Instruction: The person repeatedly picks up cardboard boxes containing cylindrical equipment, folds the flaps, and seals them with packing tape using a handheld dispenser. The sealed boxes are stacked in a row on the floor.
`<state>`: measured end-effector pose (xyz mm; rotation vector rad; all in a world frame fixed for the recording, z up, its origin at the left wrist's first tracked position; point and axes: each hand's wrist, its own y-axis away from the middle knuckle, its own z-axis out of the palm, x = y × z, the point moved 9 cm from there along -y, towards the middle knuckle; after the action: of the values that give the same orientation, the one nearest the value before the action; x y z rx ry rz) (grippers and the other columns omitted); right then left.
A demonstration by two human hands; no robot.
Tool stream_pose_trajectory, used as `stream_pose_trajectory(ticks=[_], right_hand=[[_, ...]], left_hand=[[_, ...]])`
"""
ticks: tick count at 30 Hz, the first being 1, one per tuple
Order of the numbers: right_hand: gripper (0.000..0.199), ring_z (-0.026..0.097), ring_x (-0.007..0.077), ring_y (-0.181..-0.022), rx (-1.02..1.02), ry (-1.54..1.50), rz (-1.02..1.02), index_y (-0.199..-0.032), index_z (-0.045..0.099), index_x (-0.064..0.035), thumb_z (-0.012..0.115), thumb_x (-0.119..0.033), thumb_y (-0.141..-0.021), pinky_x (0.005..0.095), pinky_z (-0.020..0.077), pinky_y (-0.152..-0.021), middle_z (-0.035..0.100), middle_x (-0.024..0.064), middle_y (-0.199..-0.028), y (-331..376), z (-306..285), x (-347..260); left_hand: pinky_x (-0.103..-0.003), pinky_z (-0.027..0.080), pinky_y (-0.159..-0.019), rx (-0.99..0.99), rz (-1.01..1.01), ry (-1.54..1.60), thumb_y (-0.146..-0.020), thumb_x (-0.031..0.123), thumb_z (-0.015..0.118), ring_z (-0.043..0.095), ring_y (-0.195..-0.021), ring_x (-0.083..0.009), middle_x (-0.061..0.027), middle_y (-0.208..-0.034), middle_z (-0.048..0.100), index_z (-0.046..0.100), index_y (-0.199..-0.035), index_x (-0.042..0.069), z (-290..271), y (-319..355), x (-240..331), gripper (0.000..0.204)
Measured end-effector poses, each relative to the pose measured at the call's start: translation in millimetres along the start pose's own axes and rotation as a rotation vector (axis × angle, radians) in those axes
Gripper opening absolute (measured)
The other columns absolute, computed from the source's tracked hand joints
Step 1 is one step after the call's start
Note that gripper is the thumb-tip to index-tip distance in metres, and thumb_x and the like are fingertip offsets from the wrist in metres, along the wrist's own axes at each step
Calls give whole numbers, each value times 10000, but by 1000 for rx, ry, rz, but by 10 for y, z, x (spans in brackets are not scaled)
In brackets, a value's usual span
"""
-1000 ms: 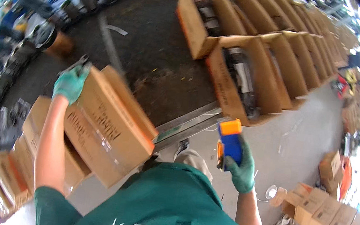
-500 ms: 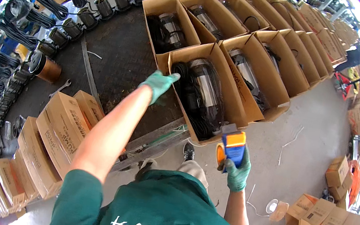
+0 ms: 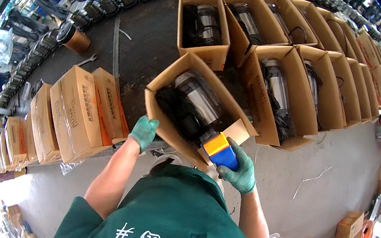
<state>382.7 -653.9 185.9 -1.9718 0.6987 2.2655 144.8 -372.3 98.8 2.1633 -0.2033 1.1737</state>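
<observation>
Dark tabletop point(image 3: 153, 31), grey floor point(image 3: 272, 182), rowed cartons point(image 3: 298, 88), left hand point(image 3: 143, 133) against nearest carton point(image 3: 168, 133), grip unclear, right hand point(image 3: 242, 169) clasping blue-orange tool point(image 3: 222, 153)

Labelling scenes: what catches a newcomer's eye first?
The blue and yellow tool in the right hand, at the near end of a skewed open carton at centre, with the left hand at its left side. Then two rows of open cartons toward the upper right, and closed cartons at left.

dark worktable point(image 3: 148, 25) bearing open cartons point(image 3: 201, 54), closed cartons point(image 3: 82, 114), wrench point(image 3: 88, 60), brown cylinder point(image 3: 77, 41)
</observation>
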Motion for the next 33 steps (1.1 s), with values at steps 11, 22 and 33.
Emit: stream_pose_trajectory(ticks=[11, 22, 33], right_hand=[[825, 702, 216, -1125, -135, 197, -131, -1575, 458, -72, 845, -336, -896, 378, 554, -1014, 736, 159, -1225, -620, 825, -117], [893, 659, 202, -1154, -57, -48, -39, -1592, 420, -51, 862, -393, -896, 367, 550, -1008, 669, 110, -1298, -571, 708, -57], [918, 668, 232, -1186, 160, -192, -329, -1556, 472, -10, 884, -441, -858, 386, 559, -1015, 661, 141, -1354, -739, 57, -905]], left_hand=[[-496, 531, -875, 67, 695, -1108, -1046, 355, 582, 679, -925, -381, -180, -975, 690, 754, -1095, 71, -564, 51, 1372, 336], [-493, 519, -1007, -648, 804, -1407, -860, 565, 765, 670, -1142, -393, -169, -1260, 712, 680, -1361, 74, -471, 74, 1424, 706], [-624, 234, -1256, 108, 752, -1125, -946, 477, 691, 310, -1553, -375, -139, -1622, 411, 586, -1450, 150, -233, -535, 1177, 610]])
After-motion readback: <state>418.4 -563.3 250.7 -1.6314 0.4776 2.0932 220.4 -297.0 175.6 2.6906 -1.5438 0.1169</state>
